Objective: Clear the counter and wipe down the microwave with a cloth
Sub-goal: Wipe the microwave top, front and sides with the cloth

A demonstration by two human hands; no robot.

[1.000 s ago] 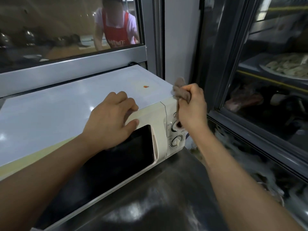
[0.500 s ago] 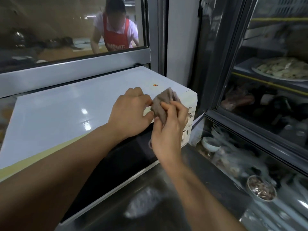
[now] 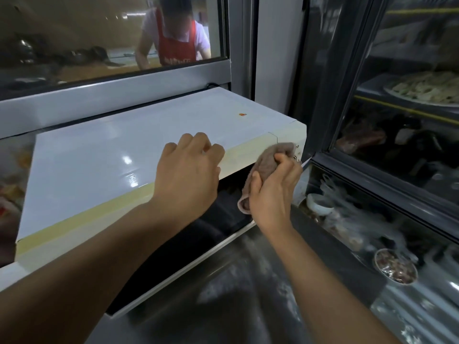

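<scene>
Cloth (image 3: 265, 167) — a brownish, bunched rag — sits in the right hand (image 3: 273, 192), whose fingers and thumb are curled round it, pressing it against the cream front of the microwave (image 3: 104, 165) near the top right corner, just where the door meets the control panel. Part of the rag hangs below the palm, over the dark door glass (image 3: 178, 247). The left hand (image 3: 188, 175) lies on the front top edge of the microwave, just beside the right one; its fingers are bent over the white top and hold nothing, the thumb side dropping toward the door.

The microwave stands on a shiny steel desk (image 3: 236, 301) and its top shows bright glare spots and a small red-and-yellow sticker (image 3: 242, 114) toward the back right. Both forearms reach in from the lower edge of the view.

Behind the microwave runs a grey window frame (image 3: 111, 95), and through the glass a person in a red apron (image 3: 173, 38) leans over a surface. To the right stands a glass-fronted cabinet (image 3: 372, 170) — a plate of pale food (image 3: 427, 88) rests on an upper shelf, while lower down are a small white bowl (image 3: 319, 203) and a round dish of dark bits (image 3: 395, 266), among blurred items I cannot make out.
</scene>
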